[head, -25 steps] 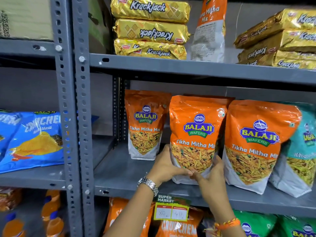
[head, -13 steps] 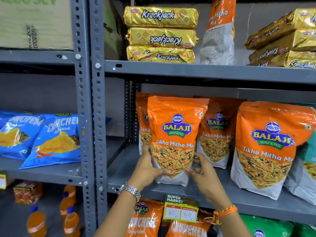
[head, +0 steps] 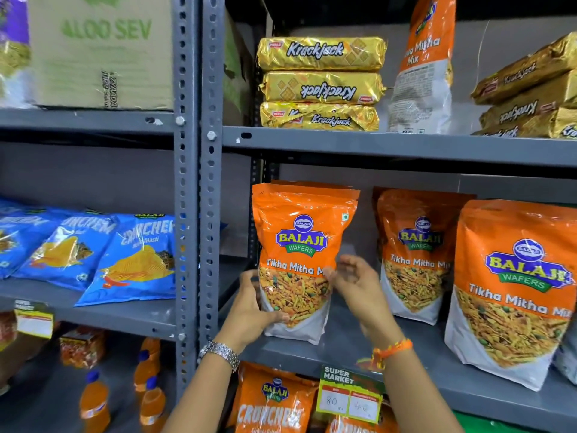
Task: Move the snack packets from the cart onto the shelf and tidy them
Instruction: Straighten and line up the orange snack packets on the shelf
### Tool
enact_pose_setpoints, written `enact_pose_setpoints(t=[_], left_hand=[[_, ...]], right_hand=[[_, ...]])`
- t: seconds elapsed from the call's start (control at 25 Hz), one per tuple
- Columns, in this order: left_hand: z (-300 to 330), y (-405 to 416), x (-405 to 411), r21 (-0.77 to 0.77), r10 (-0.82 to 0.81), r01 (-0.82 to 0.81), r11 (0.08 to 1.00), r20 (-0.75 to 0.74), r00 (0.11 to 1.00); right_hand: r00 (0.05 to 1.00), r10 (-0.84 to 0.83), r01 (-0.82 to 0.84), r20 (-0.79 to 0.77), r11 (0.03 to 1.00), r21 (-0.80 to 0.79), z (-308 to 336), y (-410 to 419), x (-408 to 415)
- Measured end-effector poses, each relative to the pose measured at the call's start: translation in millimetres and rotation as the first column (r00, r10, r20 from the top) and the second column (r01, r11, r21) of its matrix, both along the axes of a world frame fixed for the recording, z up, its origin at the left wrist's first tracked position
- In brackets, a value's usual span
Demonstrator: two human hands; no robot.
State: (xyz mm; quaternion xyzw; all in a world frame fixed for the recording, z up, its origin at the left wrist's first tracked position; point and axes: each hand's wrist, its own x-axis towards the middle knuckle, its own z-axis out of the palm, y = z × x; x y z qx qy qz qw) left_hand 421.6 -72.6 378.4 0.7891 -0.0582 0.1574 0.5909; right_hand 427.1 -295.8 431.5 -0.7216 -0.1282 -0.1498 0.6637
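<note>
My right hand (head: 354, 278) has left the orange plastic Tikha Mitha pouch (head: 301, 260) and hangs open beside it; my left hand (head: 249, 310) grasps its lower edge on the grey metal shelf (head: 349, 345).

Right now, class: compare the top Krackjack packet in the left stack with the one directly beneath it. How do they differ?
The top Krackjack packet shows its name upright; the second Krackjack packet shows it upside down. The top packet's red logo sits at its left end, the second's at its right end. The top one lies uncovered; the second is sandwiched within the stack. Both are gold, lie flat and look alike in size.
</note>
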Motion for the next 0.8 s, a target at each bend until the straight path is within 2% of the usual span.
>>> enact_pose_setpoints(t=[0.08, 0.16, 0.2, 0.28, 0.36, 0.44, 0.64, 0.8], left_hand=[[1.7, -1.5, -1.5, 0.035, 0.004, -0.003, 0.999, -0.019, 1.0], [4.8, -4.6, -3.8, 0.087, 0.0, 0.003, 0.996, -0.036, 0.999], [5.2, -5.8, -3.9, 0.099, 0.004, 0.0, 0.995, -0.039, 0.999], [3.9, -6.6, -3.0, 0.094, 0.022, -0.018, 0.995, -0.044, 0.999], [3.6, -5.7, -2.9, 0.104, 0.038, -0.034, 0.994, -0.035, 0.999], [4.2, -4.1, -3.3, 0.114, 0.046, -0.043, 0.993, -0.023, 0.999], [3.0, -1.4, -2.1, 0.113, 0.05, -0.045, 0.993, -0.038, 0.998], [1.9, -2.1, -1.8, 0.108, 0.061, -0.055, 0.993, -0.058, 0.996]], right_hand=[[0.984, -0.104, 0.091, 0.147, 0.992, 0.089, 42.6, -0.8, 9.4], [0.931, -0.216, 0.203, 0.295, 0.976, 0.074, 84.9, 1.0, 21.3], [0.91, -0.23, 0.239, 0.345, 0.971, 0.017, 104.2, 2.8, 28.0], [0.924, -0.151, 0.224, 0.351, 0.959, -0.176, 134.7, 8.8, 40.0], [0.939, -0.078, 0.223, 0.334, 0.88, -0.419, 150.5, 16.6, 52.5], [0.931, -0.08, 0.256, 0.355, 0.837, -0.484, 154.2, 24.4, 64.8], [0.963, -0.127, 0.178, 0.237, 0.961, -0.211, 145.6, 31.0, 80.0], [0.979, -0.003, -0.007, 0.205, 0.999, 0.051, 140.7, 13.0, 71.6]])
